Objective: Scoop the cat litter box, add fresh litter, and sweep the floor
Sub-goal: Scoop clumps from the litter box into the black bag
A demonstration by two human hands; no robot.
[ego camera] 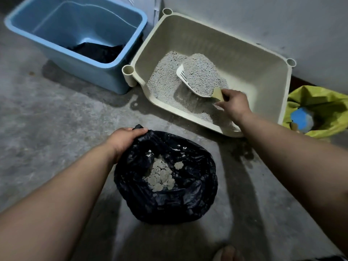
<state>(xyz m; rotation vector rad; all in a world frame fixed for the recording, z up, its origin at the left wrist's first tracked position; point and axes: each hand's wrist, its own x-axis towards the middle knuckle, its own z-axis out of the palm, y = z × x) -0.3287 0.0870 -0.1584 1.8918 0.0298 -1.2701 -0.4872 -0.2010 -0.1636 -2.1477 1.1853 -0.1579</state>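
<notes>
Against the wall, on the floor: the litter box (244,53), a cream tray with round corner posts, sits between a blue bin (105,72) and a yellow bag (327,102).
Litter: pale grey granules (165,80) are heaped toward the left and near side of the box; the far right part of the bottom is bare plastic.
Scoop: a white slotted scoop (195,80) is raised just over the heap, tilted, and piled full of litter; whether a clump hides under the loose grains I cannot tell.
Right hand: the right hand (235,106) is closed on the scoop's tan handle, inside the box near its front rim.
Left hand: the left hand (126,140) pinches the rim of a black bag (188,204) and holds its mouth open on the floor, just in front of the box.
Done so far: a pile of grey clumps (162,176) already lies in the black bag, so scooping looks well under way.
In hand: by my reading, one more scoop is being sifted or lifted before it goes to the bag.
Left to do: finishing the scooping, adding fresh litter, and sweeping; the litter is thin, and no broom shows.
Floor: the grey concrete floor (56,129) shows faint dusty specks near the box's front corner.
Yellow bag: it stands open with something blue inside; whether it holds fresh litter I cannot tell.
</notes>
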